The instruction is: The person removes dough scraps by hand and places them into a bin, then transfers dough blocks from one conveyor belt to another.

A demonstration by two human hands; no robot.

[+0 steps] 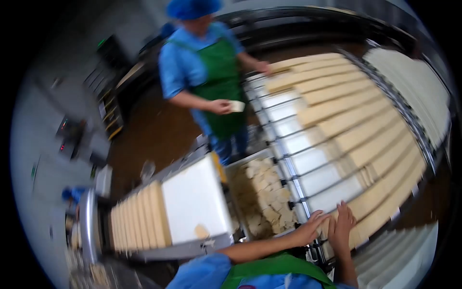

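My left hand (310,229) reaches over the near end of a slatted conveyor (315,164), fingers stretched forward. Beside it, my right hand (340,229) is raised with its fingers apart, at the near end of a row of pale wafer sheets (380,202). Both hands are close together and seem to touch or hover at the row's edge; blur hides the exact contact. I make out nothing held in either hand. Long rows of wafers lie side by side across the conveyor, with white surface showing between the bars on the left.
A bin (263,192) of broken wafer pieces stands left of the conveyor. Beyond it, a white-topped belt (195,197) carries upright wafer stacks (139,216). A co-worker (207,72) in a green apron stands across, holding a pale piece (236,106) and touching the far rows.
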